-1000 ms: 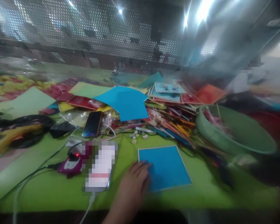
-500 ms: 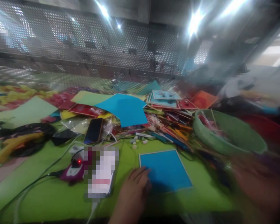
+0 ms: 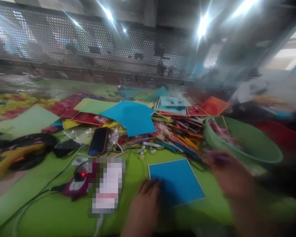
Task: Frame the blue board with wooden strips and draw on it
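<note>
A flat blue square (image 3: 185, 179) with a pale border lies on the green table in front of me. My left hand (image 3: 148, 200) rests at its left edge, with the fingers stretched out and lying flat on it. To the right of the square my right hand (image 3: 233, 176) is raised, with its fingers closed round a small purple thing (image 3: 218, 156). Blur hides what kind of thing that is. The green basin (image 3: 256, 141) stands just behind this hand.
Left of my left hand lie a phone (image 3: 107, 187) on a white cable and a purple power adapter (image 3: 75, 187) with a red light. A dark phone (image 3: 98, 141), loose coloured sheets (image 3: 130, 117), and a heap of cards and pens fill the back.
My right hand has moved left and up from the lower right, towards the blue square, carrying the purple thing. The left hand has shifted slightly along the square's left edge.
</note>
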Tool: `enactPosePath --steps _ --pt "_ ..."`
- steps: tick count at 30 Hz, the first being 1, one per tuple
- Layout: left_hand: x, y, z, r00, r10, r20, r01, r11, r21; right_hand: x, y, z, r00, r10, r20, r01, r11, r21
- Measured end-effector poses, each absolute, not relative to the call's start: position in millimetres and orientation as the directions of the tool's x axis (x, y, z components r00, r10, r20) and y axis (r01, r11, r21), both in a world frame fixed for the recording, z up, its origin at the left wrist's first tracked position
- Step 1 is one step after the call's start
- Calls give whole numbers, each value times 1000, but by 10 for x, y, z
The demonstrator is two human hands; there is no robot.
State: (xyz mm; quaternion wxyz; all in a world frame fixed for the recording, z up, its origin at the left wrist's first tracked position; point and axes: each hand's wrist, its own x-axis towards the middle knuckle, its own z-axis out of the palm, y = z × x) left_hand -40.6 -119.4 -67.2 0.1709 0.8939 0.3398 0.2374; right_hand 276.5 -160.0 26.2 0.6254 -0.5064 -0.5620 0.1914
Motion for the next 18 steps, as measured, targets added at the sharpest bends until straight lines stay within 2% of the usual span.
enactPosePath --steps 2,5,9,14,18 --pt "-390 -1212 -663 645 703 299 540 -696 473 2619 -1501 280 375 846 379 113 364 -925" --pt "-372 -1252 -600 628 731 265 563 -663 493 2456 -1417 252 362 903 230 5 245 -970" --pt "-357 -1283 -487 641 730 237 561 -657 504 2453 -1439 111 355 923 151 -12 166 -986" --pt "-354 -1281 -424 649 726 228 547 -653 523 2545 -1566 -65 363 924 121 75 100 -992" --pt "-362 -1278 -417 666 712 221 526 -659 537 2509 -1598 -156 401 914 65 28 58 -998"
